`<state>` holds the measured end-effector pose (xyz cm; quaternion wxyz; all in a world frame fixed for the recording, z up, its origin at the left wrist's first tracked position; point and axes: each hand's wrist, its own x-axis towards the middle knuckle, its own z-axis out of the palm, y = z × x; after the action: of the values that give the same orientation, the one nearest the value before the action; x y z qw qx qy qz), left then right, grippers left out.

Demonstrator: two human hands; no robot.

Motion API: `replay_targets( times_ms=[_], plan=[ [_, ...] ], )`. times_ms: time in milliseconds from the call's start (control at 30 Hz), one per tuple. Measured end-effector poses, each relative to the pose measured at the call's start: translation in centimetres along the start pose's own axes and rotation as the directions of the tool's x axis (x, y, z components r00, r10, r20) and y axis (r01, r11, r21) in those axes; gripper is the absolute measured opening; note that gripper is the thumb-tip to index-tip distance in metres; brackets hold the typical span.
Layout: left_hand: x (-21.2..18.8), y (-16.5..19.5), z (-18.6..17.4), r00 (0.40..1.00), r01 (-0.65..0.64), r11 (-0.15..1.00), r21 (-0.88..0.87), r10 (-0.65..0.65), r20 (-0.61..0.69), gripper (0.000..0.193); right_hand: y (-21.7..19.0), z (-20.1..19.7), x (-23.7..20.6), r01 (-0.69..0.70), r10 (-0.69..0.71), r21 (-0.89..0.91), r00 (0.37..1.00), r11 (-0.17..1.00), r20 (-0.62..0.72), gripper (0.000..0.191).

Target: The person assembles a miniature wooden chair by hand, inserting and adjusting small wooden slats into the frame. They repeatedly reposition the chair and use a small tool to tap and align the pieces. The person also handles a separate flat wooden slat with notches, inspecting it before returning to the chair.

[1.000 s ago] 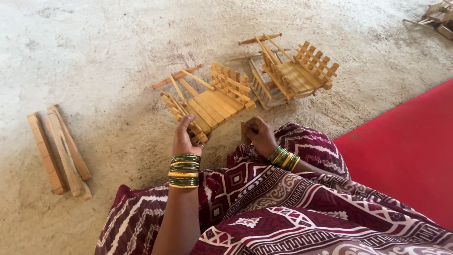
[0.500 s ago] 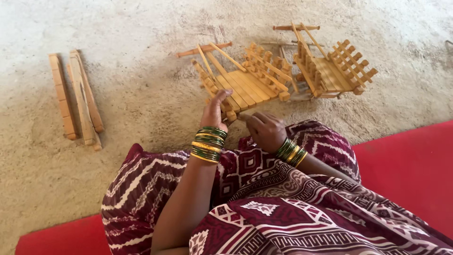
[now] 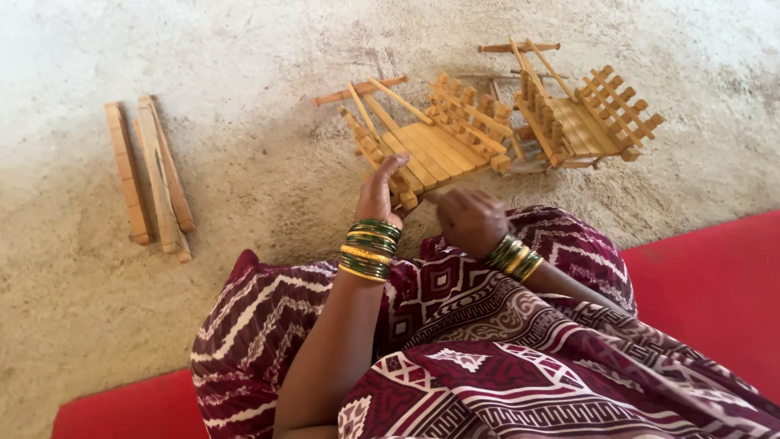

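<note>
A small wooden slat cart (image 3: 431, 138) lies on the sandy ground in front of my knees. My left hand (image 3: 379, 192) grips the near corner of its frame, fingers curled over the slatted side. My right hand (image 3: 469, 219) hovers just beside that corner, fingers bunched; whether it pinches a small piece I cannot tell. Both wrists wear green and gold bangles. A second, similar wooden cart (image 3: 581, 114) stands behind and to the right, touching the first one's far end.
Several loose wooden strips (image 3: 150, 175) lie in a bundle on the ground at the left. A red mat (image 3: 715, 284) runs under me on the right and along the bottom. My patterned maroon garment (image 3: 487, 349) covers my lap.
The view has shifted so the carts and strips sit further right and up. My left hand stays on the near cart's corner; my right hand has closed in toward it.
</note>
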<state>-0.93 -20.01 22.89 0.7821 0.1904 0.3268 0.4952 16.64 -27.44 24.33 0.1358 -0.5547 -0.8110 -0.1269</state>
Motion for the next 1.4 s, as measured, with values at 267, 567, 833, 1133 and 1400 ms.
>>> replay_targets(
  times_ms=[267, 567, 833, 1133, 1400],
  plan=[
    [0.1, 0.0, 0.3, 0.999, 0.011, 0.999, 0.053, -0.009, -0.031, 0.048, 2.7, 0.6, 0.0, -0.152, 0.184, -0.145, 0.953, 0.978, 0.242, 0.035],
    [-0.9, 1.2, 0.6, 0.995, 0.102, 0.994, -0.048, -0.102, 0.000, 0.043, 2.2, -0.9, -1.0, 0.010, 0.019, 0.064, 0.898, 0.998, -0.440, 0.008],
    [-1.7, 1.1, 0.9, 0.998, 0.069, 0.997, -0.028, -0.069, 0.003, 0.040, -0.2, 0.7, 0.4, 0.204, -0.146, 0.134, 0.924, 0.970, -0.354, 0.010],
    [0.0, -0.1, -0.1, 0.991, 0.134, 0.981, 0.139, -0.130, -0.039, 0.039, 1.1, -2.5, 0.9, -0.268, 0.327, 0.354, 0.937, 0.896, -0.120, 0.011],
    [1.4, -2.0, -0.6, 0.998, 0.051, 0.969, 0.241, -0.039, -0.055, 0.030, 1.4, 1.1, 2.5, -0.067, 0.087, 0.292, 0.995, 0.954, -0.054, 0.015]
  ],
)
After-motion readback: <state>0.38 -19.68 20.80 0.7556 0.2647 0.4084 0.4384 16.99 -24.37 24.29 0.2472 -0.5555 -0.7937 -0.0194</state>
